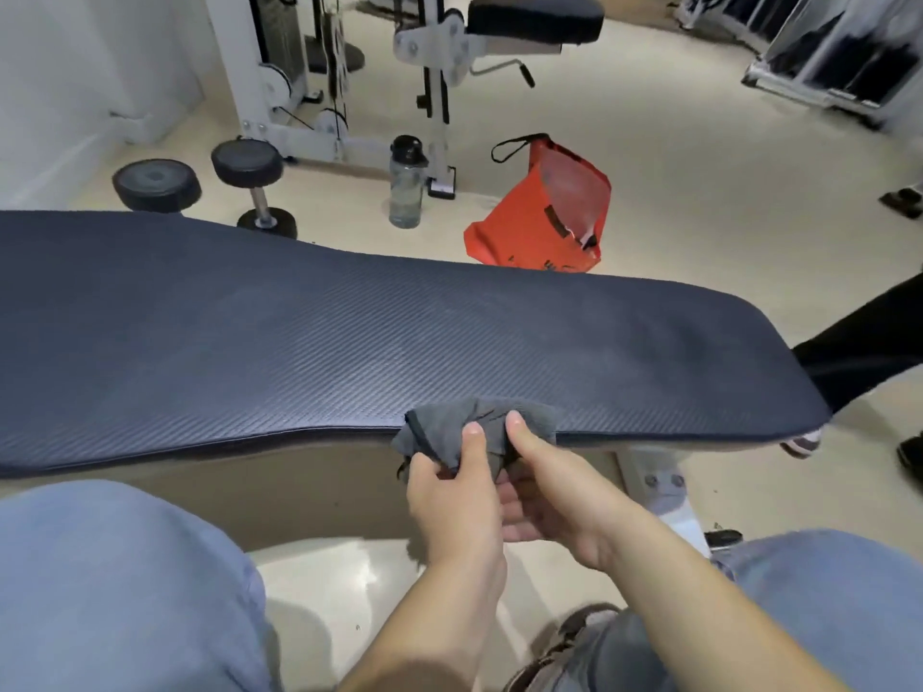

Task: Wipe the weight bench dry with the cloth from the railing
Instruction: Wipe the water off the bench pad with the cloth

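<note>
1. Both hands are closed on one thing: the left hand [452,496] and the right hand [542,496] pinch the grey cloth [479,424] between thumbs and fingers, side by side and touching each other.
2. That cloth is bunched, not spread. Its upper part lies on the near edge of the desk [349,352], toward the rounded right end, and its lower folds hang just below that edge inside the hands.
3. Across the desk, the dark ribbed pad runs wide to the left of the cloth and a shorter way to the right. I cannot tell from this view which parts are wet.
4. Beyond the desk, on the floor, a bottle [407,184] and an orange bag [544,212] stand on the far side, with dumbbells [249,177] further left; all are well apart from the cloth.
5. Step in hand, as I judge it: the cloth is already fetched and at the desk, being gathered into a pad, so wiping is at or near its start.
6. Next move, I think, calls for pressing the cloth flat on the pad and drawing it in long strokes away from this near edge, covering the large left stretch as well as the right end.
</note>
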Motion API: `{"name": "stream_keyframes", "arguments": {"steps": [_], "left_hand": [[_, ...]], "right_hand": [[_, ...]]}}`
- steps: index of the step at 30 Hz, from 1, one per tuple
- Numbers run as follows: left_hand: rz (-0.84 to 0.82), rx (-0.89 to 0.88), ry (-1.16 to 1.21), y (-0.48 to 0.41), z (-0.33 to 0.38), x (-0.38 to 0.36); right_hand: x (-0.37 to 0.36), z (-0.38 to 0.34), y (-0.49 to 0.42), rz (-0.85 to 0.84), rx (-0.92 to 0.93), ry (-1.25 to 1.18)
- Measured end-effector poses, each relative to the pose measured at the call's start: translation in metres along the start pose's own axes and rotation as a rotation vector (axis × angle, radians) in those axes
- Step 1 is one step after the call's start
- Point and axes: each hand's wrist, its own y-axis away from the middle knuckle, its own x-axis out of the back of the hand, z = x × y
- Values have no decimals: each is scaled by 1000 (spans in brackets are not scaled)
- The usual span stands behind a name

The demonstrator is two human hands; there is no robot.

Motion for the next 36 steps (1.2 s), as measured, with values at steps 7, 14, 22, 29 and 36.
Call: {"name": "stream_keyframes", "arguments": {"steps": [7,14,22,29,36], "left_hand": [[-169,38,-13,29,-20,-43],[-508,176,-264,71,-41,-115],[-908,191,-772,85,-25,-164],[-986,-173,-1023,73,-4,-187],[-818,-825,-1264,37,21,-222]], "right_hand": [[37,19,-8,213,18,-299],[113,10,-4,465,31,-846],[192,18,-47,693,27,-1091],[249,27,-51,1043,47,-1129],[300,12,-71,1150,-37,-760]]}}
